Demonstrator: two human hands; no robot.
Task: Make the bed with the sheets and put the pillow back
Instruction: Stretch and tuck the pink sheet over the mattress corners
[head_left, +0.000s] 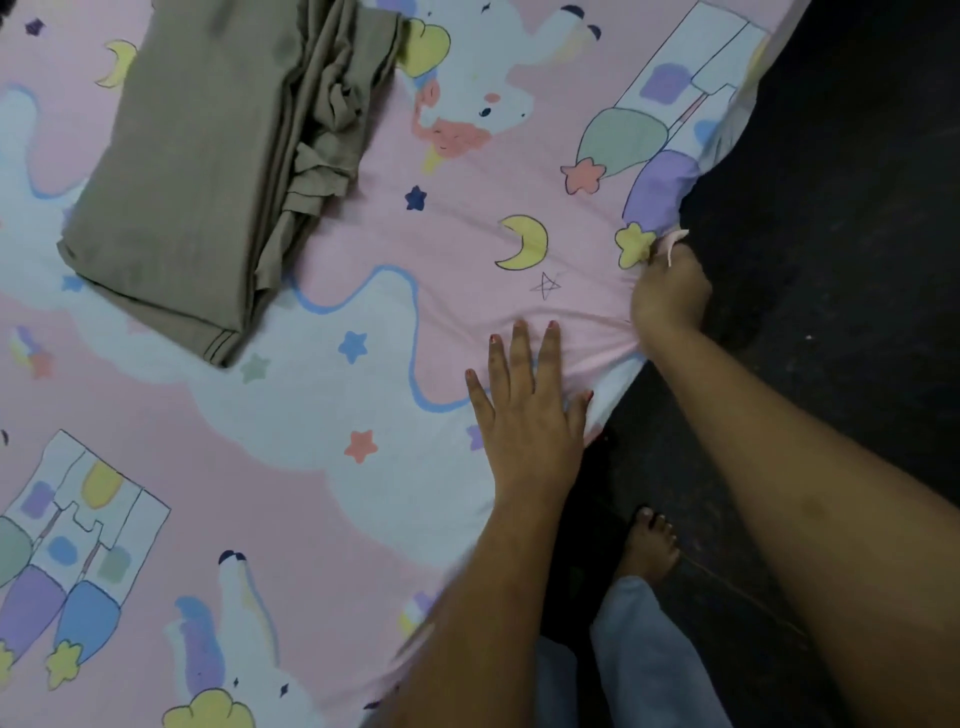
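Left hand (524, 410) flat, fingers spread, pressing the printed sheet (363, 291); right hand (667, 296) fisted, gripping the sheet's edge. Folded brown sheet (208, 171) lies nearby.

A home bedroom: a bed (727, 104) under a pink sheet (322, 493) printed with moons, stars and unicorns, a folded taupe sheet (197, 171) lying on it, and a bare foot (652, 545) on dark floor (857, 260) alongside.

Folded sheet (208, 171) lies on the bedsheet (322, 467), far left; left hand (527, 410) flat near the edge; right hand (667, 296) just beyond, at the edge.
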